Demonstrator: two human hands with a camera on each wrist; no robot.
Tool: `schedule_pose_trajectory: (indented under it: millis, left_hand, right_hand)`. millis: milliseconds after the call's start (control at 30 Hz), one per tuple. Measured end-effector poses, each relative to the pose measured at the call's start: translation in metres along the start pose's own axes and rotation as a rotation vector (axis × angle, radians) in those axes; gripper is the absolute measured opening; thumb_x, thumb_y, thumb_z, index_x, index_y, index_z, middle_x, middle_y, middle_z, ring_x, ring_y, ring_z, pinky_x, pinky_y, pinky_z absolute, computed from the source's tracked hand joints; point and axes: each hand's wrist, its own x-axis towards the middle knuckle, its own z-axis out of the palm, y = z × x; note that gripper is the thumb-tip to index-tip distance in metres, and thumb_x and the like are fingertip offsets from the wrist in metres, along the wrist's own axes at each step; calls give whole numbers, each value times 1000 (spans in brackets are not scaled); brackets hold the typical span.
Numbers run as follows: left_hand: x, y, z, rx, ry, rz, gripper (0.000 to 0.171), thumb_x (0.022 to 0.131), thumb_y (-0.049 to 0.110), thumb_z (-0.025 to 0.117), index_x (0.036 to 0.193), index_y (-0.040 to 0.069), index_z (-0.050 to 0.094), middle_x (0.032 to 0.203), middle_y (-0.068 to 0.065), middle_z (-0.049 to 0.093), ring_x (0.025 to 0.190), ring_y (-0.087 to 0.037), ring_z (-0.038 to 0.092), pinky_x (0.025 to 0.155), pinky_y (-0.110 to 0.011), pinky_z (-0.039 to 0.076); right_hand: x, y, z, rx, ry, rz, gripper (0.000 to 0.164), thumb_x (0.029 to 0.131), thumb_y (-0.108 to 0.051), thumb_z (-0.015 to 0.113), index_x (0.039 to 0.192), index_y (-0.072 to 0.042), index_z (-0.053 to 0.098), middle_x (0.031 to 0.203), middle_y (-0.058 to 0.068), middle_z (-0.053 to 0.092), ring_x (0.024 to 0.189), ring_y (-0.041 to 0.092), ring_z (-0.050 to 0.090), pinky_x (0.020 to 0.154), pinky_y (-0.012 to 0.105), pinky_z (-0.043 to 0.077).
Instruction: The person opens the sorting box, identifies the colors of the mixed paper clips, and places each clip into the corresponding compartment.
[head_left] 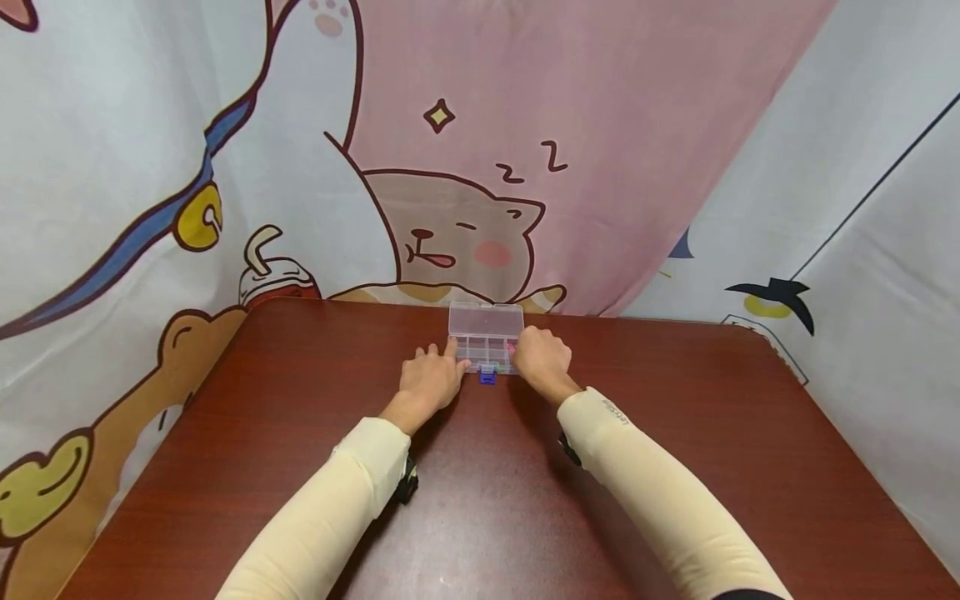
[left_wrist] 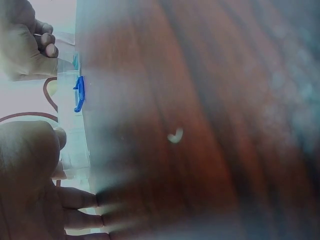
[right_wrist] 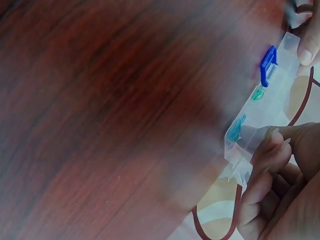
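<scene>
A clear plastic compartment box (head_left: 487,350) lies on the table with its lid (head_left: 486,320) raised at the back and a blue latch (head_left: 487,377) at the front. My left hand (head_left: 432,382) is at its left end, thumb and index finger touching the box, the other fingers stretched out. At the right end, my right hand (head_left: 542,360) has its fingers curled, one digit reaching inside the wall; whether anything is held there is hidden. Something pink (head_left: 512,347) shows beside this hand. In the right wrist view, a teal piece (right_wrist: 236,129) and a green piece (right_wrist: 257,94) show through the front wall.
The brown wooden table (head_left: 480,500) extends around the box, its back edge just behind the lid. Curtains with cartoon animals (head_left: 465,233) hang behind and at both sides. Cream sleeves (head_left: 330,500) cover both forearms, with dark wrist devices (head_left: 407,482) beneath.
</scene>
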Motion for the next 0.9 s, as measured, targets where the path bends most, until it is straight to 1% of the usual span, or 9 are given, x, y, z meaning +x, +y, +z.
schedule_pose_trajectory:
  millis: [233,333,467,533,600,667,767,833,900]
  left_hand:
    - [0,1,-1,-16,-19,-3,58,104,48,33,152,15,34,144,-23,48,130,-44,46,97,-57,44]
    - [0,1,-1,-21,-19,-3,58,104,47,33,152,15,34,144,-23,47,131,-44,45,98,-57,43]
    - [0,1,-2,-19,-18,-6,57,104,47,33,152,15,34,143,-23,48,131,-44,45,97,-57,44]
    - [0,1,-2,-18,-21,-6,57,104,48,33,152,16,34,143,-22,48,131,-44,45,97,-57,44]
    - [0,1,-2,-19,-22,-6,57,104,48,33,152,16,34,143,-22,48,131,-44,45,97,-57,44]
    - [0,1,-2,-20,-24,-5,57,104,48,33,152,16,34,144,-22,48,131,-44,45,97,-57,44]
    - [0,1,-2,-18,-18,-4,57,104,47,34,151,16,35,143,-23,48,130,-44,46,96,-57,44]
    - [0,1,-2,-19,-16,-6,56,104,47,34,151,16,35,143,-22,48,130,-44,46,96,-57,44]
    - [-1,1,-2,-21,-17,-7,56,104,47,34,151,16,35,143,-22,48,130,-44,46,96,-57,44]
  right_hand:
    - [0,3,-3,41,-42,23,22,86,-28,64,82,-7,67,92,14,70,79,32,66,67,50,52]
    - [1,6,-5,62,-67,32,24,84,-32,66,81,-8,67,93,14,70,81,32,65,68,50,52]
    - [3,11,-10,131,-120,74,23,81,-35,70,79,-11,70,88,11,68,81,30,63,66,47,51]
    - [5,13,-14,179,-157,97,20,79,-33,73,78,-13,72,83,8,68,78,27,62,62,43,49]
    - [7,13,-19,236,-184,109,19,79,-32,75,76,-13,74,74,5,67,71,24,59,56,39,46]
    - [10,13,-22,298,-201,98,20,79,-28,76,75,-9,76,65,3,65,61,20,57,50,34,43]
    - [14,12,-25,427,-215,73,20,79,-21,76,75,-1,75,54,2,60,46,14,50,43,27,38]
    - [16,12,-25,507,-231,56,19,78,-17,76,77,3,74,51,2,59,40,9,47,40,23,37]
    - [16,11,-23,589,-258,60,19,79,-14,74,79,5,74,52,3,60,38,8,44,39,21,37]
